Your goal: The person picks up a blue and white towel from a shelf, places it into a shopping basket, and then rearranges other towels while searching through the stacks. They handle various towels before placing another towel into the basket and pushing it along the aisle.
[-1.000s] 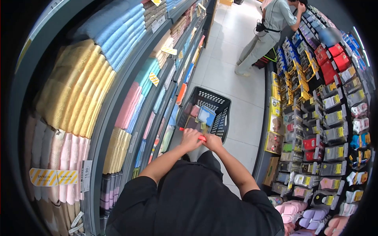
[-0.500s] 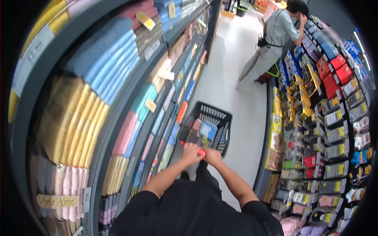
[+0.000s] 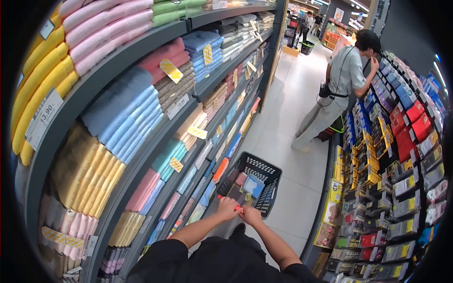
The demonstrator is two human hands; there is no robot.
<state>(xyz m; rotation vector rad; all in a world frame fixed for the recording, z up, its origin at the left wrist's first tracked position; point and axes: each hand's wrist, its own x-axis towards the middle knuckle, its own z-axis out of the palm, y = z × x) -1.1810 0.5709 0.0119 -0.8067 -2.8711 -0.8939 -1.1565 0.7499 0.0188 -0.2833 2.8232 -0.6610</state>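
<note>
Both of my hands are wrapped round the red handle point(image 3: 239, 210) of a black shopping basket point(image 3: 270, 191). My left hand point(image 3: 228, 208) is closed on its left part, and my right hand point(image 3: 250, 215) is closed on its right end. Inside the basket lie a blue package point(image 3: 254, 187), a smaller pink item point(image 3: 241, 178) and a dark brown item point(image 3: 236, 193), partly hidden near the handle. I cannot make out exactly what these items are. The basket stands low in front of me, just ahead of my feet.
Shelves of folded towels point(image 3: 125, 127) line the left, with price tags point(image 3: 45, 118). Racks of packaged goods point(image 3: 401, 212) run along the right. Ahead on the right, a person in grey point(image 3: 337, 80) stands facing the rack. Tiled floor point(image 3: 295, 177) runs between them.
The view has tilted up, so the basket and my hands sit lower and more of the far aisle shows. My hands keep their hold on the handle.
</note>
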